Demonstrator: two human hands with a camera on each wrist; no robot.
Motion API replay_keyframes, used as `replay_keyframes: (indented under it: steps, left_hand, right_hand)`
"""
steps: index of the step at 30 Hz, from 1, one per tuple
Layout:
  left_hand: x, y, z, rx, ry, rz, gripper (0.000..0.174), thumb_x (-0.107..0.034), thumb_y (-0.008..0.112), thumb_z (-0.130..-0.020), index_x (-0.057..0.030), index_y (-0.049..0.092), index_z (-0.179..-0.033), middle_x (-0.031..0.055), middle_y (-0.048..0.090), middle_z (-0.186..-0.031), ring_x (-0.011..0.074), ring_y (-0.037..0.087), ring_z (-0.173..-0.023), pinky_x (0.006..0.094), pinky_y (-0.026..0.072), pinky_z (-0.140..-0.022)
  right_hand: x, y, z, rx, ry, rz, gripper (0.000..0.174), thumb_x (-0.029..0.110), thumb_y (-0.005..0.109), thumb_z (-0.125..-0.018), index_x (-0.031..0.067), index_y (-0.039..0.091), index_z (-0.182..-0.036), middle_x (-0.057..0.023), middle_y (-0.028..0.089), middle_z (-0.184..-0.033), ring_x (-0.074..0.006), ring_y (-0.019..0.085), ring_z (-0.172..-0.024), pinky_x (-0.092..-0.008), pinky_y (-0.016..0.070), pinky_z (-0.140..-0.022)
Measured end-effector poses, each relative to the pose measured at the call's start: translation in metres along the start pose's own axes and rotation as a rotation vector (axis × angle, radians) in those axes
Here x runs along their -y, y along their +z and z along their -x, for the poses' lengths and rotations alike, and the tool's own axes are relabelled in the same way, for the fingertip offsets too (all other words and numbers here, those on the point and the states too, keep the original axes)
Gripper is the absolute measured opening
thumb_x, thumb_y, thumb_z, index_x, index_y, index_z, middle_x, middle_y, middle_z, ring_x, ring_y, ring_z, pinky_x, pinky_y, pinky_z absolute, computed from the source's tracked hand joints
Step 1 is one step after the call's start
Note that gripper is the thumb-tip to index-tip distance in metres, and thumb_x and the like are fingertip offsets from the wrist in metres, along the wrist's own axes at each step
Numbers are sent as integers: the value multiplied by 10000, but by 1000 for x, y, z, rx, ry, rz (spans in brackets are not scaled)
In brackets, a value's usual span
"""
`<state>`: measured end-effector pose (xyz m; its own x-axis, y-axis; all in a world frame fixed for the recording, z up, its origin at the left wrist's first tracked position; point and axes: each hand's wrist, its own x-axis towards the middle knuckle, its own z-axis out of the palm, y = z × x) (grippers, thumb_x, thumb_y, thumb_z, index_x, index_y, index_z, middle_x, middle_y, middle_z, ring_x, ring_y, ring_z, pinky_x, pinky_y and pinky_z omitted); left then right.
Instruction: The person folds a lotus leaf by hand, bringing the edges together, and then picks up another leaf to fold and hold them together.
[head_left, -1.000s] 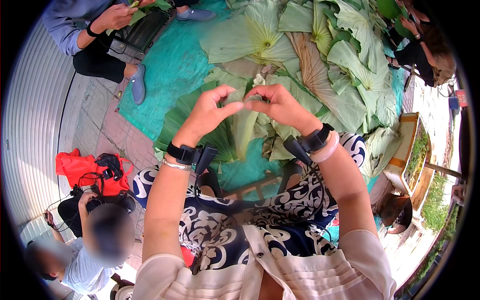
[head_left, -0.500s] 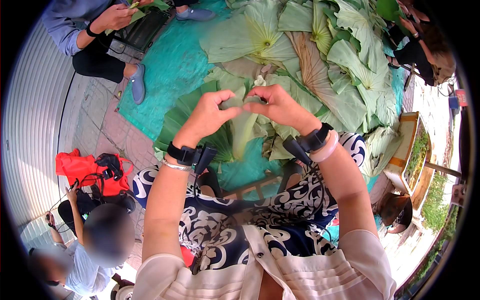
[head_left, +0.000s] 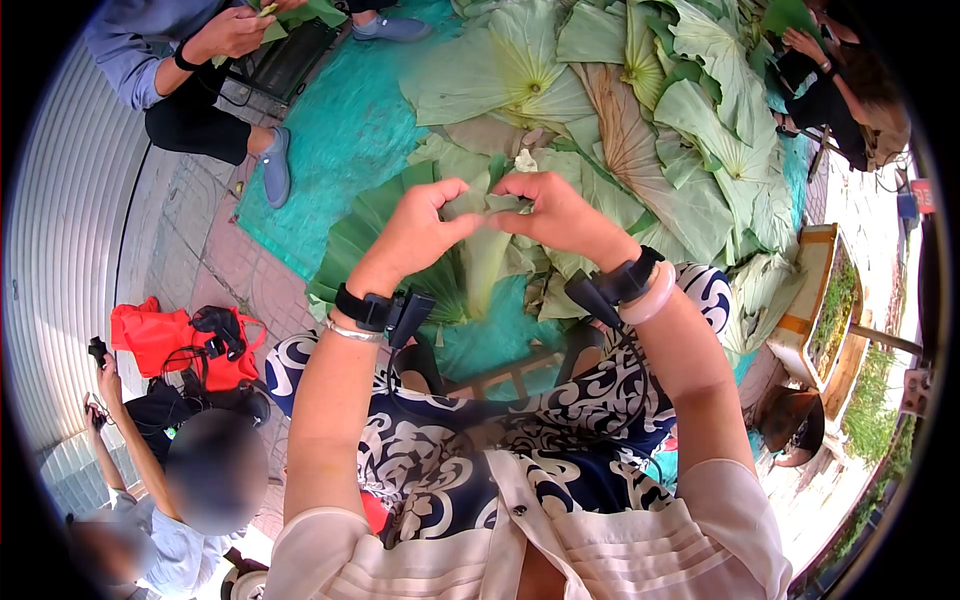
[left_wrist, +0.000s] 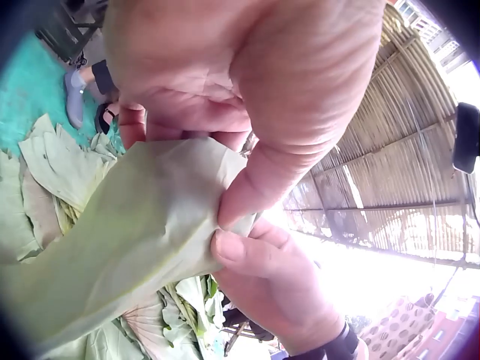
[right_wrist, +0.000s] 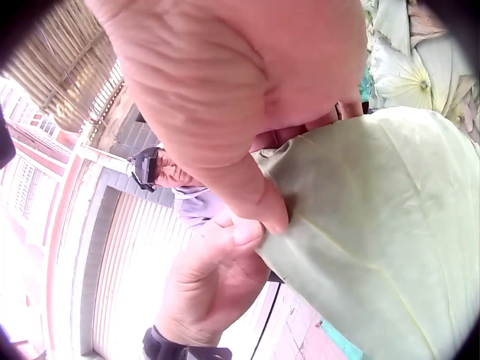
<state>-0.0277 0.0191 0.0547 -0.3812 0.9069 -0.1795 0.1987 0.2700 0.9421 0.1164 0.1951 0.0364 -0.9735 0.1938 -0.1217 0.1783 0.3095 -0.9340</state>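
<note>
A pale green lotus leaf, folded over, hangs between both hands in front of the lap. My left hand pinches its upper edge between thumb and curled fingers. Close beside it, my right hand pinches the same edge, the two thumb tips nearly meeting. Seen from the right wrist, the leaf spreads broad and veined below the fingers, some of which it hides. A darker green leaf fans out beneath the left hand.
A large heap of lotus leaves covers a teal sheet ahead. One seated person handles a leaf at upper left; another sits at upper right. A red bag and two people are at lower left. A planter box stands at right.
Both hands stay almost in place, with the right thumb drawn slightly away from the left thumb. At lower left, a person has raised an arm with a small black device.
</note>
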Motion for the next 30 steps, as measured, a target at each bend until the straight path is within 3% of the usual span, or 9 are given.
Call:
replay_keyframes:
  steps: [6, 15, 18, 25, 28, 30]
  left_hand:
    - [1, -2, 1, 20, 14, -159, 259, -129, 734, -842, 24, 666, -1040, -4, 669, -904, 71, 547, -861, 278, 482, -781]
    - [11, -2, -1, 1, -51, 69, 205, -140, 711, -886, -6, 680, -1039, -49, 652, -920, 43, 536, -856, 246, 466, -768]
    - [8, 0, 0, -34, -5, 51, 192, -131, 715, -876, -18, 677, -1027, -41, 642, -887, 51, 536, -841, 260, 464, -757]
    - [19, 2, -1, -120, 354, -442, 191, -104, 749, -796, -31, 665, -951, 91, 594, -807, 219, 561, -757, 342, 451, -746]
    - [21, 2, -1, -75, 186, -335, 177, -104, 750, -797, -7, 666, -920, 100, 617, -834, 243, 572, -781, 334, 451, -764]
    - [17, 2, 0, -62, 175, -339, 177, -100, 747, -799, 2, 665, -918, 99, 616, -836, 239, 571, -788, 331, 451, -769]
  right_hand:
    - [-1, 3, 1, -6, -61, 101, 317, 159, 795, -815, -40, 678, -1031, -146, 678, -907, -215, 606, -831, -335, 495, -778]
    - [7, -2, 1, 51, 40, -76, 260, 140, 764, -863, -29, 669, -1036, -1, 593, -786, -68, 482, -747, -267, 422, -644]
    - [3, 0, 0, 21, 0, -94, 237, 126, 753, -867, -23, 672, -1032, 7, 601, -786, -66, 485, -743, -266, 424, -645]
    - [4, 3, 0, 8, -3, 0, 292, 148, 776, -843, -31, 671, -1049, -51, 613, -805, -104, 513, -759, -287, 441, -673]
    - [6, 2, 0, 25, -25, 51, 325, 163, 791, -822, -32, 671, -1052, -91, 630, -833, -147, 549, -781, -310, 464, -706]
    - [3, 3, -1, 20, -61, 73, 336, 169, 798, -810, -30, 671, -1050, -112, 641, -855, -175, 571, -798, -323, 476, -731]
